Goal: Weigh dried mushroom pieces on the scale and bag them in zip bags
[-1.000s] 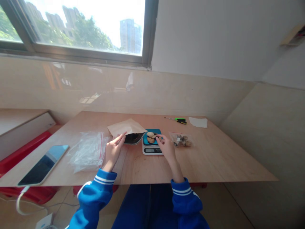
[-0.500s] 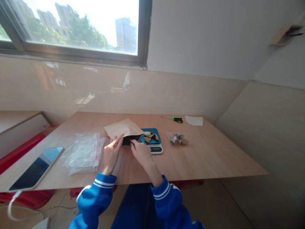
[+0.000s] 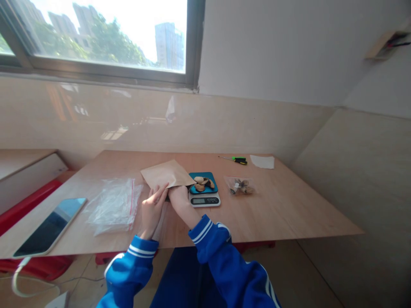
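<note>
The right hand (image 3: 178, 202) runs in under the kraft paper pouch (image 3: 165, 174) at the middle of the desk (image 3: 272, 209), its fingers out of sight, so what that grip holds, if anything, cannot be told. The left hand (image 3: 153, 210) sits just beside it, its fingers (image 3: 159, 192) long and slightly spread, tips at the pouch's near edge; it looks like a light, narrow hold, though a pinch is hard to confirm from here. Just right of the pouch stands a digital kitchen scale (image 3: 204, 200) with a blue tray (image 3: 213, 186) carrying brown and pale dried pieces (image 3: 199, 183). Farther right lies a clear bag of similar pieces (image 3: 239, 185). Toward the upper right are a green-handled screwdriver (image 3: 239, 160) and a white paper sheet (image 3: 262, 161). On the left lie a crumpled clear zip bag (image 3: 113, 207) and a phone (image 3: 49, 227).
</note>
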Available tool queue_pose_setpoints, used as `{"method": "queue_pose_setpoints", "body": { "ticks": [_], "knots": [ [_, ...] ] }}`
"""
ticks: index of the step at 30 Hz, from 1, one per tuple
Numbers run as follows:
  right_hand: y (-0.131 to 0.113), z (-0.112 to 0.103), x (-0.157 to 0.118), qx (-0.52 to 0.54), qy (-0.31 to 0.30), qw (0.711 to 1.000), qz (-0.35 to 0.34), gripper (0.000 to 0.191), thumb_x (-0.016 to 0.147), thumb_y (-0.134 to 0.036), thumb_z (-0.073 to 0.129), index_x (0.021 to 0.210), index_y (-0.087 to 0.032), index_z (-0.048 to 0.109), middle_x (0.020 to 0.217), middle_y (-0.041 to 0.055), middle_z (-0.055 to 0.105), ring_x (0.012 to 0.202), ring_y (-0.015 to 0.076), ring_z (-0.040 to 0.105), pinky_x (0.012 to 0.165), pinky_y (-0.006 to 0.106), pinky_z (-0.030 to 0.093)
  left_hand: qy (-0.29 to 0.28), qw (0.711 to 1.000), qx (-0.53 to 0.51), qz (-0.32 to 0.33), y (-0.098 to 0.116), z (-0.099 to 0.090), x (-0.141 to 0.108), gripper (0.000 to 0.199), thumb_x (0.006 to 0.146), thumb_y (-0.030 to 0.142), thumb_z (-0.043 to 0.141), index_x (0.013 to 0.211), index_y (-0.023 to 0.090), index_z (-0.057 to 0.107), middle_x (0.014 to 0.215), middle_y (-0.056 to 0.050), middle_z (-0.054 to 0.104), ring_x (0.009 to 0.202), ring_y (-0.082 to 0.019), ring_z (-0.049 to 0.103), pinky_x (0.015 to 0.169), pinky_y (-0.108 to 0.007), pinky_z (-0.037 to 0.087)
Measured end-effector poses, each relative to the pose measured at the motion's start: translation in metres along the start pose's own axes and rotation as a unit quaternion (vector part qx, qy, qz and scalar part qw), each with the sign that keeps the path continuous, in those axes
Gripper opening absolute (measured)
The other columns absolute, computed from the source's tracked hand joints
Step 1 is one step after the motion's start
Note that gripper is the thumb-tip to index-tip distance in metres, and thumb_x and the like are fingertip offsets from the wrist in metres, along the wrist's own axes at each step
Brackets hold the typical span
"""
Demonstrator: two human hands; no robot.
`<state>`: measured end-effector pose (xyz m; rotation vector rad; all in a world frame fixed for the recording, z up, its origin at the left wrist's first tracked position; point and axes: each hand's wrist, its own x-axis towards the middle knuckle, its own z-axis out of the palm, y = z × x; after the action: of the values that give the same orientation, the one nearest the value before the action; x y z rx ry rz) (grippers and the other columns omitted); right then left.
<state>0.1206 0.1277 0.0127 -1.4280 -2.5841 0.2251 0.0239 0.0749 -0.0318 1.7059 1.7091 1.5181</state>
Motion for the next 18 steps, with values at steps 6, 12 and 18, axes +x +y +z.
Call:
{"method": "queue_pose_setpoints", "body": {
  "ticks": [6, 12, 18],
  "knots": [
    [0.000, 0.000, -0.005, -0.047, 0.011, 0.999, 0.016, 0.031, 0.090, -0.002, 0.040, 0.107, -0.004, 0.065, 0.102, 0.0196, 0.072, 0.086, 0.0266, 0.069, 0.071, 0.034, 0.054, -0.001, 1.000, -0.010, -0.019, 0.004, -0.004, 0.004, 0.034, 0.090, 0.037, 0.053, 0.120, 0.027, 0.066, 0.122, -0.003, 0.068, 0.130, -0.025, 0.047, 0.104, -0.037, 0.044],
    [-0.003, -0.003, -0.011, -0.067, 0.011, 0.998, 0.000, 0.029, 0.091, -0.003, 0.040, 0.095, -0.004, 0.069, 0.092, 0.0205, 0.073, 0.081, 0.0284, 0.071, 0.065, 0.035, 0.054, 0.011, 0.999, -0.016, -0.032, 0.007, -0.005, 0.008, 0.034, 0.089, 0.037, 0.054, 0.119, 0.026, 0.066, 0.123, -0.003, 0.067, 0.128, -0.025, 0.050, 0.103, -0.036, 0.045],
    [-0.002, -0.002, -0.011, -0.080, 0.007, 0.997, 0.010, 0.030, 0.089, 0.000, 0.040, 0.097, -0.004, 0.069, 0.094, 0.0203, 0.073, 0.080, 0.0282, 0.072, 0.065, 0.034, 0.055, 0.009, 1.000, -0.010, -0.028, 0.006, -0.004, 0.007, 0.035, 0.089, 0.037, 0.054, 0.119, 0.026, 0.067, 0.123, -0.005, 0.067, 0.127, -0.026, 0.051, 0.101, -0.036, 0.047]
  ]
}}
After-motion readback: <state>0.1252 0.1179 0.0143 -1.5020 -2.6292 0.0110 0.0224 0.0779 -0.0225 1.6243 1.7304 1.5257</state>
